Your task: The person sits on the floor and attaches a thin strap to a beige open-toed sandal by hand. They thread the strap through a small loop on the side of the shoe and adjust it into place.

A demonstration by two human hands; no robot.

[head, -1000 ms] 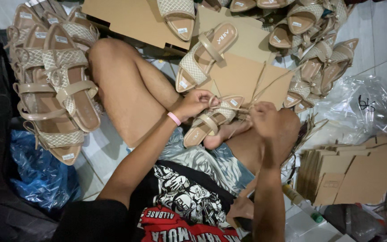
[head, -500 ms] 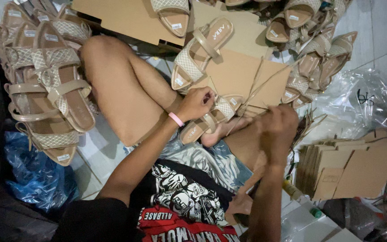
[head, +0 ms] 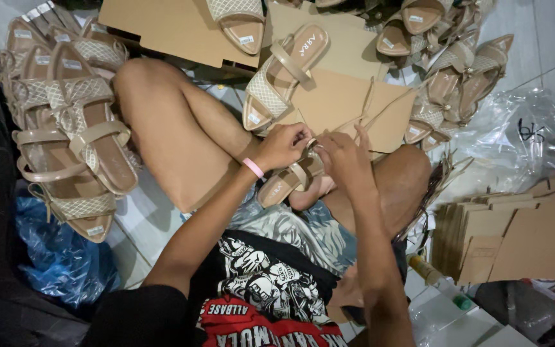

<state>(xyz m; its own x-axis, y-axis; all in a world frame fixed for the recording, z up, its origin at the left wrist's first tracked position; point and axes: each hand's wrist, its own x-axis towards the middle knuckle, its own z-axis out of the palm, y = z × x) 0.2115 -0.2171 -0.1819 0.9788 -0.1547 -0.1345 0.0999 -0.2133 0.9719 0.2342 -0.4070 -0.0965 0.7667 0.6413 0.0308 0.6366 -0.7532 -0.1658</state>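
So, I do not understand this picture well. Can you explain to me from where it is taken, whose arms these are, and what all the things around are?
The picture comes from a camera worn on a person's head, looking down, so both arms belong to that person, who sits cross-legged on a tiled floor. There is no machine here. The left hand, with a pink wristband, and the right hand meet over a beige sandal resting on the lap; the fingers pinch something small at its strap, too small to identify. To the left is a pile of matching sandals. Ahead lie flat cardboard sheets with more sandals on them. On the right are clear plastic bags and a stack of folded cardboard. A blue plastic bag lies lower left.
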